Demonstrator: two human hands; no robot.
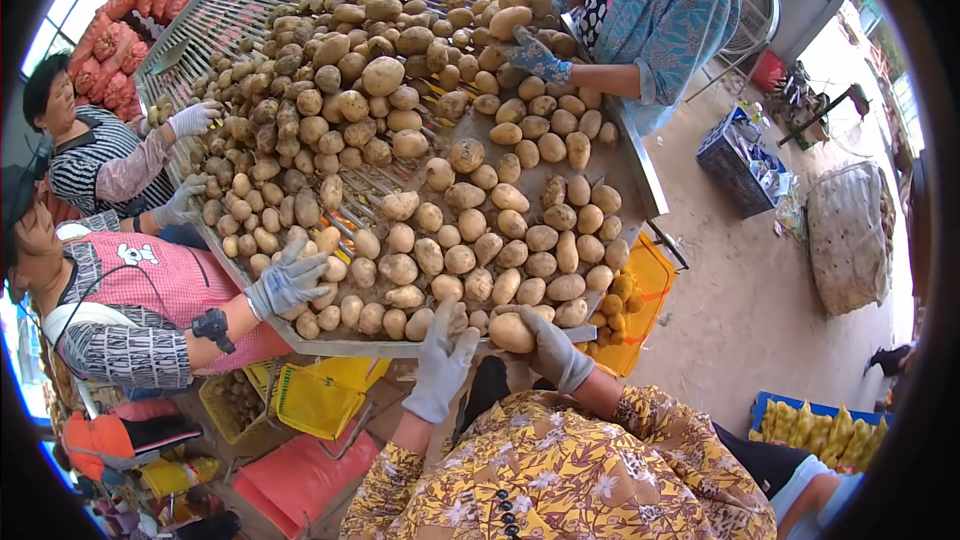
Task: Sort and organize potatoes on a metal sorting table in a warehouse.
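Observation:
In a grey work glove, my right hand (560, 352) grips a large, smooth tan potato (512, 332) at the near edge of a metal sorting table (380, 348). My left hand (443, 365), gloved the same way, is at that edge just left of it. Its fingers reach up toward the nearest potatoes, thumb apart, and nothing shows in its grasp. Loose potatoes (460, 260) cover the tabletop in front of both hands, spread in one layer near me. Farther off they rise into a heap (330, 90), some of them darker with soil.
Co-workers' gloved hands work on the left (288, 280) and far right (540, 55). A yellow crate of potatoes (640, 305) hangs under the right edge; a yellow chute (325, 395) is below left. Red sacks (110, 60) are stacked behind. A blue crate (742, 162) stands on the floor.

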